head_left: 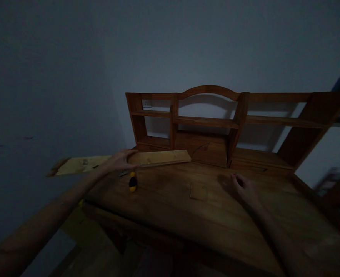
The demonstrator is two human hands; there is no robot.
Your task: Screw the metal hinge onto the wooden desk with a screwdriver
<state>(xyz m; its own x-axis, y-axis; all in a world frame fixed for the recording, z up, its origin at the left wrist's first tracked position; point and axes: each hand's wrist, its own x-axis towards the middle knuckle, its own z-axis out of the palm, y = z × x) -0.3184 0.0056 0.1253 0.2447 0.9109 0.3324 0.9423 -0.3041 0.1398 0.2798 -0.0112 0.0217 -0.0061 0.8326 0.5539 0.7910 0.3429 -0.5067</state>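
A long pale wooden board (161, 157) lies along the back left of the desk, its rough left end reaching past the desk's side. My left hand (120, 159) is closed over the middle of it, thumb on the near edge and fingers across the top. Just in front of that hand is a yellow and black screwdriver handle (132, 182). A small metallic piece (123, 174) lies beside it, too dim to name. Over the right part of the desk, my right hand (244, 188) is curled with thumb and fingertips together; whatever it may hold is too small to make out.
The wooden desk (164, 207) carries a shelf unit (207, 122) along its back, against the wall. A small thin square piece (198, 191) lies mid-desk. A thin dark cord or wire (200, 147) shows by the middle compartment. At right stands dark furniture (339, 192).
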